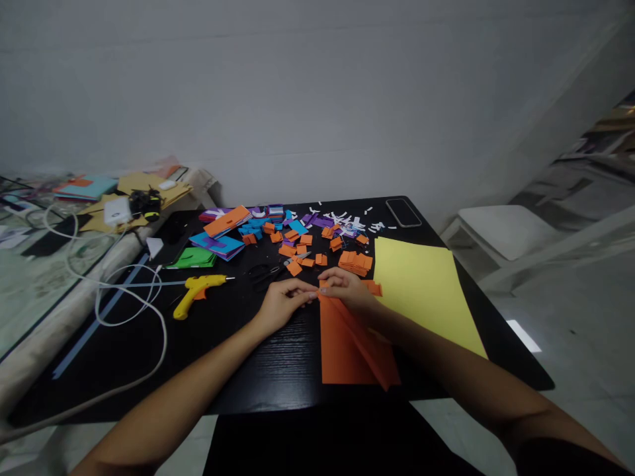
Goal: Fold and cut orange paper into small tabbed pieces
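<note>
Both hands meet at the top edge of a folded orange paper sheet on the black table. My left hand pinches the sheet's upper left corner between thumb and fingers. Right beside it, my right hand is closed on the same sheet near that corner, its thumb touching the fold. A raised orange flap slants down from under the right hand toward the table's front edge. Small folded orange pieces lie just beyond the hands.
Yellow sheets lie to the right, a phone behind them. Scissors, a yellow glue gun and a looping white cable are on the left. Green paper and white scraps are further back. A white stool stands at right.
</note>
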Demonstrator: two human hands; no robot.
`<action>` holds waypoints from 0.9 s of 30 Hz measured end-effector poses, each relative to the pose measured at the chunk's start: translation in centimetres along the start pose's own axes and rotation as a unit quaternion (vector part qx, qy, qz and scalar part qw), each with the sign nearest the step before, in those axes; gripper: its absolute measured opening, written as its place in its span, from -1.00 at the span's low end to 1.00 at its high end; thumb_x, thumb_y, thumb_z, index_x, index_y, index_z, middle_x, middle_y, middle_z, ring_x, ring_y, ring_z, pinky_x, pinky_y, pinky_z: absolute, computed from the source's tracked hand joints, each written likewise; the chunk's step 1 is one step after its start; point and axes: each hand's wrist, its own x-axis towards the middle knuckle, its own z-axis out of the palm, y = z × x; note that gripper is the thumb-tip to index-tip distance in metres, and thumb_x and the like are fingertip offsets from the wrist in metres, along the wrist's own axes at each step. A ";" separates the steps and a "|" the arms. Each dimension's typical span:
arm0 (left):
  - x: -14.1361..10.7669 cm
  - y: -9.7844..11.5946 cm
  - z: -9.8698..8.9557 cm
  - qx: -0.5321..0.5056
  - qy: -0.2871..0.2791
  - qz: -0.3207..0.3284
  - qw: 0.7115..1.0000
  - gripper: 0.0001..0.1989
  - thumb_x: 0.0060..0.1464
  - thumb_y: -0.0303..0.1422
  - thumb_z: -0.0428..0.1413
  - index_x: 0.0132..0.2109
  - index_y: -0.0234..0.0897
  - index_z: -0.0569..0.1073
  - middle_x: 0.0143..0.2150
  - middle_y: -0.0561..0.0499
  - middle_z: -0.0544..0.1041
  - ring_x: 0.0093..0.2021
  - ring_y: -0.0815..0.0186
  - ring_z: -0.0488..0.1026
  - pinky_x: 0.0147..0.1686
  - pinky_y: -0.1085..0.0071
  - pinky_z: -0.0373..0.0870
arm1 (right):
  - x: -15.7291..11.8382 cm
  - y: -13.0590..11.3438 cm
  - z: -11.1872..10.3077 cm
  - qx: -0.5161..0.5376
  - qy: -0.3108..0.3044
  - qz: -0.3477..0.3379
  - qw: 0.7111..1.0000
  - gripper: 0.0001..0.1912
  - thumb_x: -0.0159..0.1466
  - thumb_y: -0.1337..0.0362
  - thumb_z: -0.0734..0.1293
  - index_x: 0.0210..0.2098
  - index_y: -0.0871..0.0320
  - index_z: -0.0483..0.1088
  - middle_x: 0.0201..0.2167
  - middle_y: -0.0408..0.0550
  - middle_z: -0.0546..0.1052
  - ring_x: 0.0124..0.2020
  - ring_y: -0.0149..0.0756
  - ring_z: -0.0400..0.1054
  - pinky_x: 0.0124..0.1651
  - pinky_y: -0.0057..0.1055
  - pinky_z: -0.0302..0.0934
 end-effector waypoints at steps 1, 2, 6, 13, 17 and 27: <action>0.0 0.0 0.0 -0.001 -0.002 0.000 1.000 -0.73 0.02 -0.17 0.38 -0.23 -0.29 0.71 -0.45 -0.03 0.66 -0.50 0.33 0.51 -0.45 0.44 0.47 | 0.0 0.0 0.0 -0.001 0.000 -0.002 1.000 -0.60 -0.06 0.19 0.63 -0.26 0.09 0.52 -0.52 -0.29 0.47 -0.44 -0.38 0.39 -0.20 -0.37 0.26; 0.0 0.1 0.1 -0.001 -0.004 -0.001 1.000 -0.72 0.02 -0.16 0.38 -0.23 -0.29 0.71 -0.44 -0.04 0.66 -0.50 0.33 0.52 -0.45 0.43 0.48 | 0.0 -0.1 0.0 -0.004 -0.001 -0.003 1.000 -0.60 -0.05 0.19 0.63 -0.26 0.09 0.52 -0.52 -0.29 0.47 -0.44 -0.38 0.39 -0.19 -0.36 0.26; 0.0 0.2 0.1 0.001 -0.004 -0.001 1.000 -0.74 0.03 -0.17 0.38 -0.24 -0.28 0.71 -0.45 -0.03 0.66 -0.50 0.33 0.52 -0.45 0.45 0.47 | -0.1 -0.3 0.1 -0.017 -0.010 -0.007 1.000 -0.59 -0.06 0.16 0.63 -0.27 0.09 0.50 -0.51 -0.27 0.48 -0.43 -0.36 0.39 -0.20 -0.35 0.25; 0.0 0.2 -0.1 0.006 0.001 -0.004 1.000 -0.74 0.03 -0.19 0.38 -0.23 -0.30 0.71 -0.46 -0.03 0.66 -0.51 0.36 0.49 -0.48 0.49 0.41 | -0.3 -0.3 0.2 -0.013 -0.004 -0.003 1.000 -0.58 -0.04 0.14 0.64 -0.25 0.11 0.50 -0.47 -0.25 0.53 -0.41 -0.37 0.43 -0.19 -0.36 0.27; 0.0 0.3 -0.1 0.008 -0.001 -0.004 1.000 -0.75 0.04 -0.22 0.37 -0.22 -0.32 0.71 -0.45 -0.03 0.66 -0.51 0.37 0.49 -0.46 0.49 0.41 | -0.2 -0.2 0.1 -0.024 -0.002 0.012 1.000 -0.55 -0.04 0.14 0.64 -0.23 0.13 0.50 -0.46 -0.24 0.55 -0.39 -0.38 0.46 -0.18 -0.38 0.28; -0.1 0.2 0.0 0.010 0.001 -0.001 1.000 -0.76 0.04 -0.23 0.37 -0.22 -0.31 0.71 -0.46 -0.02 0.65 -0.50 0.37 0.49 -0.46 0.50 0.38 | -0.1 0.3 -0.3 -0.019 -0.004 0.016 1.000 -0.54 -0.03 0.13 0.65 -0.22 0.12 0.49 -0.44 -0.22 0.56 -0.37 -0.33 0.49 -0.14 -0.33 0.32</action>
